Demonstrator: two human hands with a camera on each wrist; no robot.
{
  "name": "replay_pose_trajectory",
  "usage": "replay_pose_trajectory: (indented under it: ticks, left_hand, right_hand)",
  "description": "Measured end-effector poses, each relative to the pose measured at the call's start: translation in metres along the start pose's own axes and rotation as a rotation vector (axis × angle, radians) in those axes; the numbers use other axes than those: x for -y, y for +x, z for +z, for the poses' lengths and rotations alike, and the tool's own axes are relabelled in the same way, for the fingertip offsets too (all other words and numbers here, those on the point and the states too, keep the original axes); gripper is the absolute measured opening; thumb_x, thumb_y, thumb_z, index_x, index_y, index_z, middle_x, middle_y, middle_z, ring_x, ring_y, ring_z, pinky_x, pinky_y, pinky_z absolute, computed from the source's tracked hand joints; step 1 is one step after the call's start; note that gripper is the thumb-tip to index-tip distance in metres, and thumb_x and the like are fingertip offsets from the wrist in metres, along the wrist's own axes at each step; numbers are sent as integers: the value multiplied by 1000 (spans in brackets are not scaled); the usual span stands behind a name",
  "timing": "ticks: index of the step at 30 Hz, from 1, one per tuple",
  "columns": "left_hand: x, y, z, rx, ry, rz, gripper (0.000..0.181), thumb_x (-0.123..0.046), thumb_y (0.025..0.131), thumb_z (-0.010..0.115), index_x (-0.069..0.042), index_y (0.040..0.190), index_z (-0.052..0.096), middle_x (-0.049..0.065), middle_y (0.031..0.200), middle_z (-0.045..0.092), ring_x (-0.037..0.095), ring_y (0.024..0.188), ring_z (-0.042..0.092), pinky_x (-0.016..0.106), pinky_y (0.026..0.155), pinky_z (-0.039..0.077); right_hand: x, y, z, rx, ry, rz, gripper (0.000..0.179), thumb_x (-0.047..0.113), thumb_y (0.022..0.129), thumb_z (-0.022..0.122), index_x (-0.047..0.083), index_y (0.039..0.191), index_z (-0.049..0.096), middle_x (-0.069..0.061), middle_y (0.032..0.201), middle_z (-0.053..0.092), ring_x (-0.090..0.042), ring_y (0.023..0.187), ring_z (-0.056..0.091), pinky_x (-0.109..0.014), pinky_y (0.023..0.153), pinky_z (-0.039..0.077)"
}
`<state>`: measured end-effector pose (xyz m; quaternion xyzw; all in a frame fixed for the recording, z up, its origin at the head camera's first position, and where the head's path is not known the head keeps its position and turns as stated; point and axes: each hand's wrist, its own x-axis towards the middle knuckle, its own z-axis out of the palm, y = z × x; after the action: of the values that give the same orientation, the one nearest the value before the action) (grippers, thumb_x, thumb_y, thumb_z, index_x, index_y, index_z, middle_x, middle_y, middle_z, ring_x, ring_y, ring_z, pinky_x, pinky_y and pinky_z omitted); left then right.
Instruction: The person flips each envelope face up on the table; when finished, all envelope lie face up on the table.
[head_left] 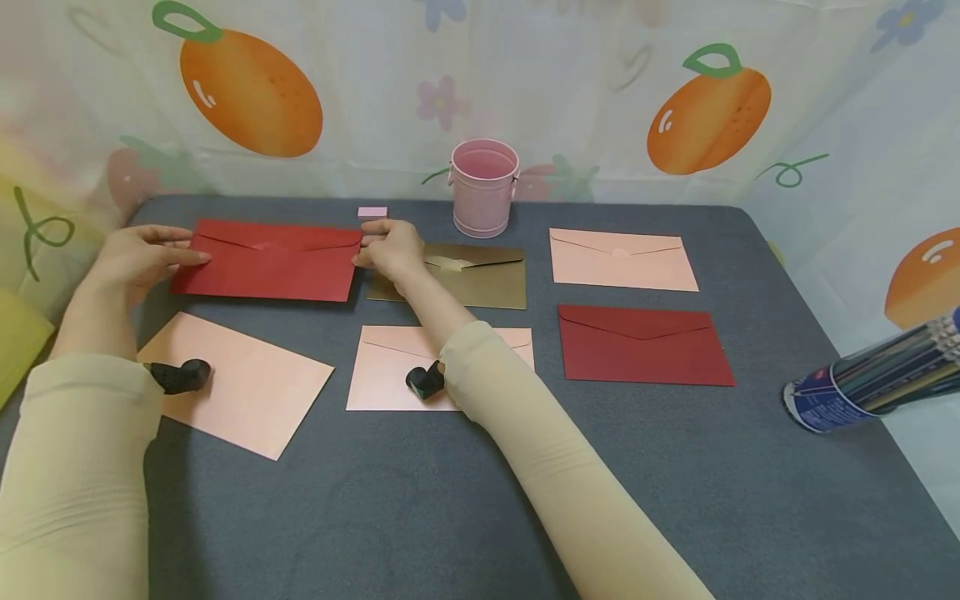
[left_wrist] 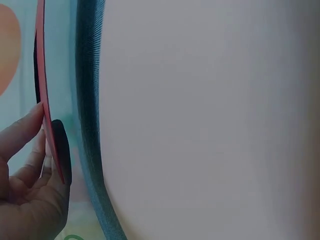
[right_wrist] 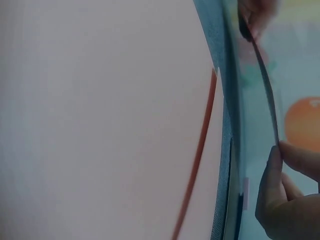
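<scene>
My left hand [head_left: 138, 254] and right hand [head_left: 393, 248] hold a bright red envelope [head_left: 270, 267] by its two short ends, flap side facing me, at the back left of the table. The left wrist view has the red envelope [left_wrist: 42, 65] edge-on, pinched between the left thumb and fingers. At the other end, the right hand [right_wrist: 295, 212] pinches its edge in the right wrist view. Below it a pale pink envelope [head_left: 240, 387] lies askew. Under my right forearm are a gold envelope [head_left: 487, 283] and another pink envelope [head_left: 390, 379], both partly hidden.
On the right lie a pink envelope [head_left: 622, 262] and a dark red envelope [head_left: 645, 350]. A pink bucket [head_left: 483, 196] stands at the back, beside a small pink block [head_left: 372, 213]. A blue can [head_left: 828, 400] of pencils is at the right edge.
</scene>
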<state>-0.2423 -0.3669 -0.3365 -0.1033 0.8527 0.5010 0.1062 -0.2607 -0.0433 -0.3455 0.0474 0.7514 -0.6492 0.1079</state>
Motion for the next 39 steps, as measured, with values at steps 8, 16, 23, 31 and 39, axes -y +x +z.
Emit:
replay_pose_trajectory:
  ticks: [8,16,23,31,39]
  left_hand:
    - [2,0,2,6,216,2,51,-41,88,72,-32,130,45,-37,82,46,-18,82,45,5,74,40]
    - [2,3,7,-56,329,11,85,-39,85,75,4,147,35,-36,71,43,-14,72,42,17,73,39]
    - [4,4,7,-24,360,16,91,-41,85,75,3,151,31,-38,72,42,-12,78,39,30,85,35]
    - [2,3,9,-37,406,20,86,-39,85,75,4,148,36,-36,72,40,7,94,43,29,83,35]
    - [2,2,10,-33,400,20,84,-39,86,74,4,148,37,-36,71,39,29,109,43,36,89,38]
  right_hand:
    - [0,0,-2,58,-85,-11,55,-8,80,73,5,133,62,-9,126,70,-18,103,72,-17,72,58]
    - [-3,2,0,142,-67,-4,59,-9,83,68,1,139,54,-13,135,64,-20,109,70,-19,79,58]
    - [-3,1,-1,173,-165,-45,61,-4,82,69,1,141,52,-13,141,59,-19,124,61,-21,88,55]
    - [-3,1,-3,219,-190,-50,63,-4,83,68,2,143,50,-13,146,54,-19,125,58,-20,89,54]
    - [-5,1,-5,228,-215,-77,60,-4,83,67,3,140,54,-11,145,56,-19,134,53,-21,94,52]
